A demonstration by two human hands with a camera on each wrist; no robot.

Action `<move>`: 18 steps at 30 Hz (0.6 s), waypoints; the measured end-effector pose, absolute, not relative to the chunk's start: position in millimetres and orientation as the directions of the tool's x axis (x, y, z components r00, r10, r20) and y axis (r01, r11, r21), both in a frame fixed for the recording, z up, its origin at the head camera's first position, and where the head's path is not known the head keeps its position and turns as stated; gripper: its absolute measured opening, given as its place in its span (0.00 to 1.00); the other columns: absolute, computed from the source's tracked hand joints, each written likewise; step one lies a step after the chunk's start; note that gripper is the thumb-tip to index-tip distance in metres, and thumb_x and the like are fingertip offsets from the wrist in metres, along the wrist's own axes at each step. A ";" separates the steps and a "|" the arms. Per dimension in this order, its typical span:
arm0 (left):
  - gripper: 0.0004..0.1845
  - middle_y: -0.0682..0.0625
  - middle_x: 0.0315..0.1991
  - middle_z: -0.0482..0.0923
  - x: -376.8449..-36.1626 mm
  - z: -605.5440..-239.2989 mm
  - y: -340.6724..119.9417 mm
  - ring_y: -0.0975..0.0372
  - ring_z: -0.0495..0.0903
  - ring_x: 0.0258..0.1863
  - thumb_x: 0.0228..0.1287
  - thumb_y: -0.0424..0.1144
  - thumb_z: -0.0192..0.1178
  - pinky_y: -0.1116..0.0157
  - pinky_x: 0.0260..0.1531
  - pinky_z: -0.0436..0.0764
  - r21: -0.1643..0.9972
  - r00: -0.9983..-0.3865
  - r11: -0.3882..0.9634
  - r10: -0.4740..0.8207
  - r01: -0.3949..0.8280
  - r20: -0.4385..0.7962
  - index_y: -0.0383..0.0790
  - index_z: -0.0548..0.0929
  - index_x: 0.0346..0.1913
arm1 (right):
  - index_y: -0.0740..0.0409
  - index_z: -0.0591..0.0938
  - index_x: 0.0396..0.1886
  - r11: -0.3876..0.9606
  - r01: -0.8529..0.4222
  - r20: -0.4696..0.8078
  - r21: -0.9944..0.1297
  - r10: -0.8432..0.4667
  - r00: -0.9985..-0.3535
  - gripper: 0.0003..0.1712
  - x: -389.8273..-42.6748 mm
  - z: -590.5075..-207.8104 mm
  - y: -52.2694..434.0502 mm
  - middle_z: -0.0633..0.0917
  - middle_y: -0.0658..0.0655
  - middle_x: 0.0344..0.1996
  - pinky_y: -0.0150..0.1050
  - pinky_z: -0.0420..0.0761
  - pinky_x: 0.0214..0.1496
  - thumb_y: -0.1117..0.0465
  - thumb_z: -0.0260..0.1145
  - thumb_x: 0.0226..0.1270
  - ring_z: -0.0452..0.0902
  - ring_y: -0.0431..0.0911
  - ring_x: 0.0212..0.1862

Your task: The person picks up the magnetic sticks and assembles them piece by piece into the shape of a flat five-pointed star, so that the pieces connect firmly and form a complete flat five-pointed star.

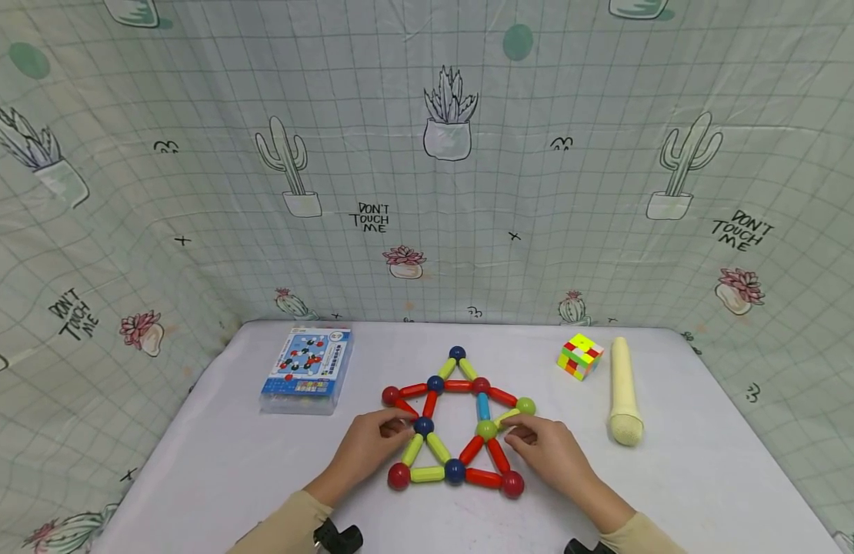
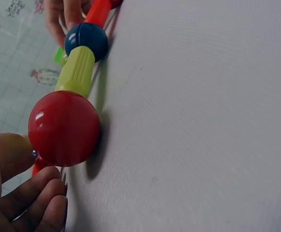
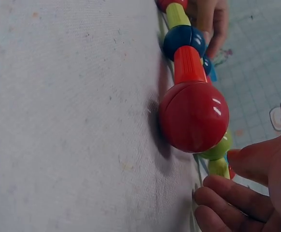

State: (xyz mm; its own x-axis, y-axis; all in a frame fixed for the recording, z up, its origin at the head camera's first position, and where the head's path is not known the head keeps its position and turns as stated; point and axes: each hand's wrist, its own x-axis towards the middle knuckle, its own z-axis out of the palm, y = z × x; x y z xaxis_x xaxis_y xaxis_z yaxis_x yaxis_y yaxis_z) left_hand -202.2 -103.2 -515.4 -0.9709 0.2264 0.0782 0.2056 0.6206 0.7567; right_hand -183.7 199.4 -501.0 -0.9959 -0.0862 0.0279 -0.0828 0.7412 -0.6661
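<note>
Your left hand (image 1: 366,450) pinches a red rod beside the blue ball (image 1: 423,425) on the left of the rod-and-ball figure (image 1: 457,419), which lies flat in the middle of the white counter (image 1: 212,462). Your right hand (image 1: 548,450) has its fingers curled on the yellow-green rod (image 1: 508,418) next to the green ball (image 1: 486,429). A cube (image 1: 579,356) and a cream microphone (image 1: 624,391) lie well apart on the right, with a boxed set (image 1: 307,371) on the left.
</note>
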 end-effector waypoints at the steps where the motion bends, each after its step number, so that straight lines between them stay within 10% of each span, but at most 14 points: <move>1: 0.13 0.56 0.34 0.81 -202.7 -515.3 -101.8 0.64 0.78 0.34 0.64 0.41 0.71 0.70 0.36 0.80 0.755 -0.969 0.621 0.233 0.209 0.077 0.44 0.88 0.51 | 0.50 0.88 0.48 0.739 -0.089 0.031 -0.668 -0.091 -0.995 0.13 -184.6 -501.9 198.6 0.87 0.43 0.32 0.35 0.84 0.39 0.61 0.75 0.63 0.82 0.38 0.34; 18: 0.14 0.58 0.29 0.78 -206.7 -508.3 -86.6 0.63 0.75 0.30 0.63 0.42 0.72 0.70 0.29 0.77 0.694 -0.974 0.696 0.224 0.182 0.031 0.48 0.88 0.51 | 0.47 0.90 0.46 0.771 -0.088 0.042 -0.631 -0.080 -0.996 0.14 -195.0 -505.1 177.0 0.84 0.42 0.24 0.32 0.72 0.26 0.53 0.78 0.60 0.74 0.38 0.25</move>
